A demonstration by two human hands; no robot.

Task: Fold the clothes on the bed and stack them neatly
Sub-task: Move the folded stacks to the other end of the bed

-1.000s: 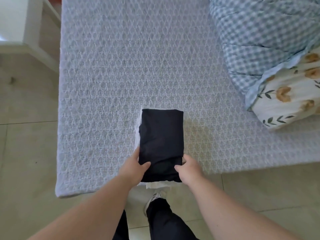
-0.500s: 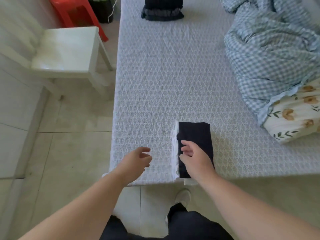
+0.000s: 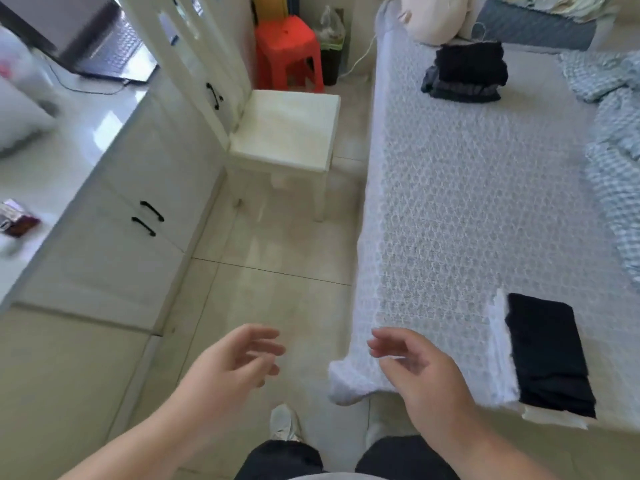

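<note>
With both hands empty, left hand and right hand loose-fingered, folded black garment sits at the bed's near edge; next: fetch far dark clothes pile.

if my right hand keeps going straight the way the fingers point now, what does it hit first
The right hand points up and to the left, over the near corner of the bed. Beyond the bed's edge lies bare floor, then probably the white chair, though depth is hard to judge.
</note>
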